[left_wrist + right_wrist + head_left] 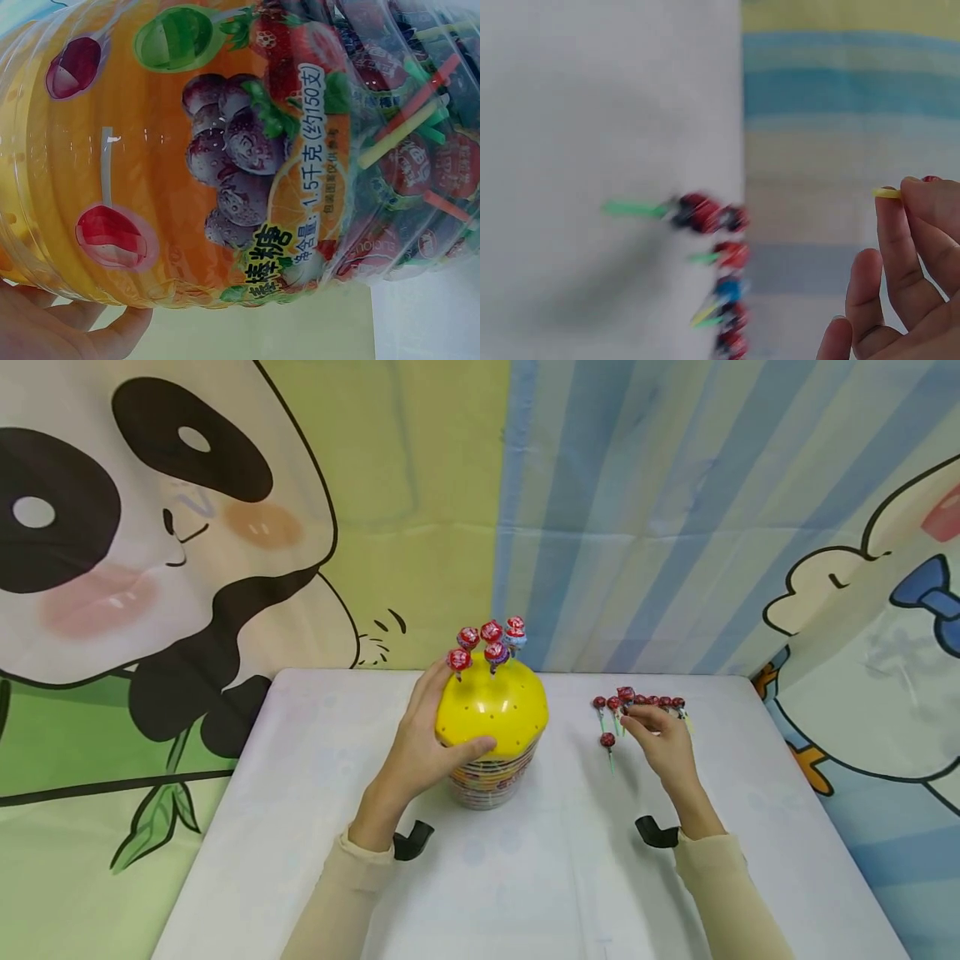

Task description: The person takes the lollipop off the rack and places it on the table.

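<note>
A clear plastic jar (491,785) of wrapped lollipops stands upright under a domed yellow lid (491,710) dotted with small holes. Several red-wrapped lollipops (491,632) stick up from the lid's top. My left hand (431,743) holds the lid's left side, thumb across its front. The left wrist view has the jar's orange fruit label (172,150) up close. Between thumb and index finger, my right hand (663,747) pinches a lollipop by its yellow stick (886,193); in the right wrist view its red head is mostly hidden behind the fingers.
Right of the jar, several lollipops lie in a row near the table's back, with one lollipop (607,741) nearer the front. The white-covered table (525,893) meets a printed cloth backdrop (420,485) with a panda. Black wrist mounts (414,842) show at both sleeves.
</note>
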{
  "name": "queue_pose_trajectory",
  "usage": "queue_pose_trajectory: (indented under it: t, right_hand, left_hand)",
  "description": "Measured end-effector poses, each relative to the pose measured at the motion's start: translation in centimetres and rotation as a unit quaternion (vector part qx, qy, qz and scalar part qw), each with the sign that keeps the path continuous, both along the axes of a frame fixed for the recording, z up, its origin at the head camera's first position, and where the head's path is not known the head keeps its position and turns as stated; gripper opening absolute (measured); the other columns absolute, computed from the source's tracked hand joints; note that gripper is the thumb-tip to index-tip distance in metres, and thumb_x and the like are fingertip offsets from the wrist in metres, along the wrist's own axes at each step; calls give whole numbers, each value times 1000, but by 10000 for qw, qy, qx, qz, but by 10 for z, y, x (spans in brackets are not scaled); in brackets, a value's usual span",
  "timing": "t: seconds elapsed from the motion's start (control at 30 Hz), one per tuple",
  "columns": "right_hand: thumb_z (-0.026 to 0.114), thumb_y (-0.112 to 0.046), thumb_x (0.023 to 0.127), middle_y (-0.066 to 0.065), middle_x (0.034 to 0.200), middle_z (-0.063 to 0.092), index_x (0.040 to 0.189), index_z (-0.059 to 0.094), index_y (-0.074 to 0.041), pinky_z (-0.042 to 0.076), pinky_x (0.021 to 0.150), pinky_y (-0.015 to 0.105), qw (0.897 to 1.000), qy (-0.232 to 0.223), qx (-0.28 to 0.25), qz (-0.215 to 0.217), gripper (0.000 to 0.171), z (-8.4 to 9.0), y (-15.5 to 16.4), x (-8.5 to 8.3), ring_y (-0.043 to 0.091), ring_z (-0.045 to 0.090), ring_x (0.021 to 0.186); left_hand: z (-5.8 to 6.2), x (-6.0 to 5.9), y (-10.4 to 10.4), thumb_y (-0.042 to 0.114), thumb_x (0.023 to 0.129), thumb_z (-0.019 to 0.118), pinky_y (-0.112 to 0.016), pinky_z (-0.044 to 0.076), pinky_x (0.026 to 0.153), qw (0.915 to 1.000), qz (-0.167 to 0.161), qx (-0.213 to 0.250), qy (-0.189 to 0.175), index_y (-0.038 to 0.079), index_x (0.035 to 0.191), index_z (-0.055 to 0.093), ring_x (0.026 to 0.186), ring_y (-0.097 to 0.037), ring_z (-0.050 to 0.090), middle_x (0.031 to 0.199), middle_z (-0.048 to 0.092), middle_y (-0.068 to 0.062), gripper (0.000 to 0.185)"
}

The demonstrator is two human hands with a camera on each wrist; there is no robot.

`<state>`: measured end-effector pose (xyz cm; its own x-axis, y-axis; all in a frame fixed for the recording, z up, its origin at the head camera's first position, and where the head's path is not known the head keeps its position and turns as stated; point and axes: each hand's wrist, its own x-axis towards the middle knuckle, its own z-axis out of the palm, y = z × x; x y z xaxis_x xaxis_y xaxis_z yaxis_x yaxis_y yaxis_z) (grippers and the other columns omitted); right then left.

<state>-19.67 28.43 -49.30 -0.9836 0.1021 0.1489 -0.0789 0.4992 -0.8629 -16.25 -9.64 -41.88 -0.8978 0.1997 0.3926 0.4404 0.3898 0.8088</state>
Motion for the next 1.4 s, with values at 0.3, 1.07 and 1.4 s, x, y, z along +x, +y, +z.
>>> queue_pose_trajectory:
  t: [0.3, 1.07, 1.4]
  right_hand:
    - [68, -26, 97, 13, 105, 72, 120, 69, -1, 48, 68, 26, 9923, -1124, 478, -207, 34, -39, 28, 8, 21, 62, 90]
    - [69, -25, 95, 8, 93, 71, 108, 72, -1, 47, 68, 34, 9777, -1633, 1310, -151, 27, -56, 29, 4, 22, 61, 82]
    - [67, -31, 96, 9, 96, 71, 108, 73, -4, 47, 71, 37, 9773, -1558, 1429, -136, 30, -56, 29, 6, 26, 62, 86]
  left_hand:
    - [1, 0, 0, 58, 77, 79, -51, 47, 99, 10000, 9, 6, 27, 45, 157, 23, 136, -21, 40, 161, 17, 18, 99]
    - [3, 2, 0, 58, 77, 79, -51, 47, 99, 10000, 27, 23, -76, 45, 157, 23, 135, -22, 41, 160, 17, 18, 99]
    - [4, 1, 0, 59, 77, 79, -50, 46, 100, 10000, -4, 65, -6, 44, 157, 24, 135, -20, 40, 160, 18, 18, 98]
